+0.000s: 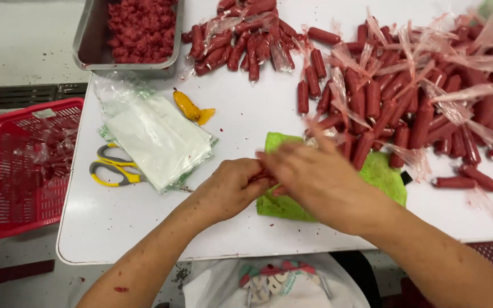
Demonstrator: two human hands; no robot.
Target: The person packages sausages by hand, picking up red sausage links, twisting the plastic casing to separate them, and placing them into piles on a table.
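Observation:
My left hand (232,185) and my right hand (309,171) meet over a green cloth (386,174) near the table's front edge. Together they pinch a small red sausage roll (265,174) in clear wrap, mostly hidden between the fingers; the right hand is blurred. A large heap of red wrapped sausage rolls (417,97) lies just beyond and to the right of my right hand.
A metal tray (89,45) of red minced meat stands at the back left. A stack of clear plastic bags (155,137), yellow-grey scissors (112,165) and a yellow chilli (189,106) lie left. A red basket (24,165) sits beside the white table (115,222).

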